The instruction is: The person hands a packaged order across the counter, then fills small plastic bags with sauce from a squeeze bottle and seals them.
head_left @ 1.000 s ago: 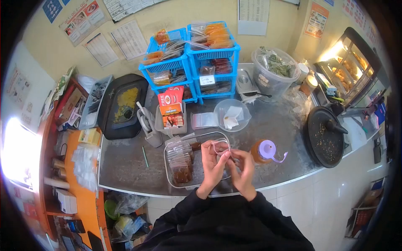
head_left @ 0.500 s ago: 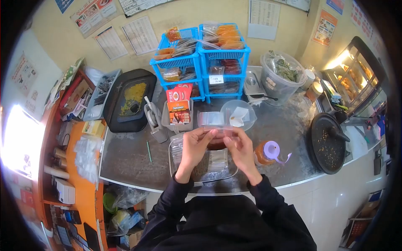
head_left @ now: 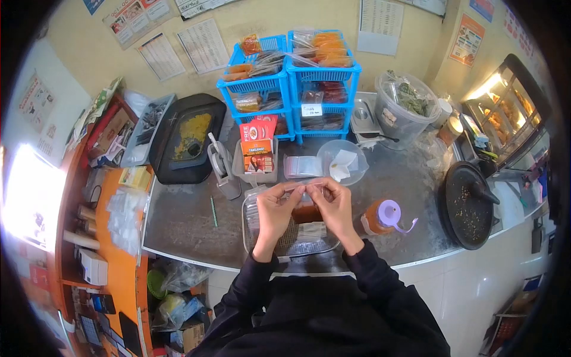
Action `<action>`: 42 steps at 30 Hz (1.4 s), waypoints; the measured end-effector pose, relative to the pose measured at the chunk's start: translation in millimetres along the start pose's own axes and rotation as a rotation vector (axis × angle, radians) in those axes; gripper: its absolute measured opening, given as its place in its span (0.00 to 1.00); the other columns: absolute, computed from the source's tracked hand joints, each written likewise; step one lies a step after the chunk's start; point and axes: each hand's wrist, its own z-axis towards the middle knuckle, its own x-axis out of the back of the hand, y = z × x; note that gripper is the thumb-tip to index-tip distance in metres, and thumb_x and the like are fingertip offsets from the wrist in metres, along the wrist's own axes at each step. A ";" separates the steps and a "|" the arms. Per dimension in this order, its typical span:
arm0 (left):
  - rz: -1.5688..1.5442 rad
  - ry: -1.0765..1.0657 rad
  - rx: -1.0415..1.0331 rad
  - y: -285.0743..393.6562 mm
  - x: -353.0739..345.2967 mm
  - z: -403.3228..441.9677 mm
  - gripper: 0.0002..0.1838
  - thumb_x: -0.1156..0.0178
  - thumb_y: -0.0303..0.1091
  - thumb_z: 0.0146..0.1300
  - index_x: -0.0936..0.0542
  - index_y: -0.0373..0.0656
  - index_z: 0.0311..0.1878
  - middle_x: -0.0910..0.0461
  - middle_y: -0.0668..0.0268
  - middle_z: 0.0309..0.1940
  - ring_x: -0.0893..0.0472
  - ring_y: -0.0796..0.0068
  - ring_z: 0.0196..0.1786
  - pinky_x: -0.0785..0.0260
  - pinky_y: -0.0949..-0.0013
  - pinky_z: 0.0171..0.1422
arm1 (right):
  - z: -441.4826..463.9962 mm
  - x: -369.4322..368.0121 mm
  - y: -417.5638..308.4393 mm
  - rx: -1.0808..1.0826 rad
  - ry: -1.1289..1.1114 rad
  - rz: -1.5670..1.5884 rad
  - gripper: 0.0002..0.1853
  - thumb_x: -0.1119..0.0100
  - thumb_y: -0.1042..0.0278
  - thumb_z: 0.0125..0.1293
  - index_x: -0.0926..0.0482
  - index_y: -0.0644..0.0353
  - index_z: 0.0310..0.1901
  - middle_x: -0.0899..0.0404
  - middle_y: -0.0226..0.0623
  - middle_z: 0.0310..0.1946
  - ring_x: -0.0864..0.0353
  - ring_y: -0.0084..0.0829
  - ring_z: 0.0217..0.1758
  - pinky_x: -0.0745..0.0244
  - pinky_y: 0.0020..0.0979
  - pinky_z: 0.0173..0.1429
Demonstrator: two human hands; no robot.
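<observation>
Both hands pinch the top edge of a small clear plastic sachet of orange-brown sauce (head_left: 307, 215), which hangs between them. My left hand (head_left: 275, 209) grips the left part of this edge, and my right hand (head_left: 335, 208) holds the right part, thumbs close together. Below them lies a wire-mesh basket (head_left: 284, 234) with packs of clear sachets (head_left: 310, 232) in it. Right of my right hand stands a squeeze bottle of orange-brown sauce (head_left: 371, 219) with its lilac cap (head_left: 389, 212) flipped open.
Behind my hands are a stack of plastic packets (head_left: 303, 166) and a clear bowl (head_left: 357, 169). A tape dispenser (head_left: 224, 172), a tub with red packets (head_left: 241, 162) and blue stacked baskets (head_left: 325, 73) stand farther back. On the right sits a stone mortar (head_left: 461, 223).
My fingertips have drawn closer together along the sachet's top edge. More of the sauce inside shows below my hands. The camera view has shifted slightly.
</observation>
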 end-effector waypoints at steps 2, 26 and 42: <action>0.050 -0.009 0.027 -4.6 3.2 -4.7 0.09 0.34 0.28 0.67 0.13 0.34 0.46 0.14 0.69 0.35 0.23 0.89 0.32 0.32 0.83 0.34 | -3.4 0.9 8.5 0.023 0.000 -0.078 0.05 0.36 0.73 0.69 0.17 0.67 0.41 0.20 0.25 0.34 0.28 0.12 0.32 0.33 0.19 0.37; 0.782 -0.384 -0.327 -113.6 44.9 36.5 0.05 0.35 0.32 0.61 0.15 0.45 0.39 0.18 0.69 0.37 0.20 0.71 0.44 0.34 0.61 0.51 | -50.2 43.6 101.5 0.186 0.081 -0.826 0.13 0.44 0.74 0.68 0.21 0.62 0.53 0.21 0.46 0.38 0.20 0.46 0.43 0.26 0.44 0.47; 1.101 -0.177 -0.663 -125.0 62.8 59.3 0.08 0.36 0.37 0.63 0.16 0.46 0.42 0.21 0.68 0.37 0.22 0.64 0.45 0.34 0.62 0.52 | -65.8 49.5 140.2 0.068 -0.244 -1.343 0.05 0.37 0.70 0.61 0.16 0.57 0.38 0.21 0.40 0.36 0.19 0.42 0.45 0.21 0.40 0.46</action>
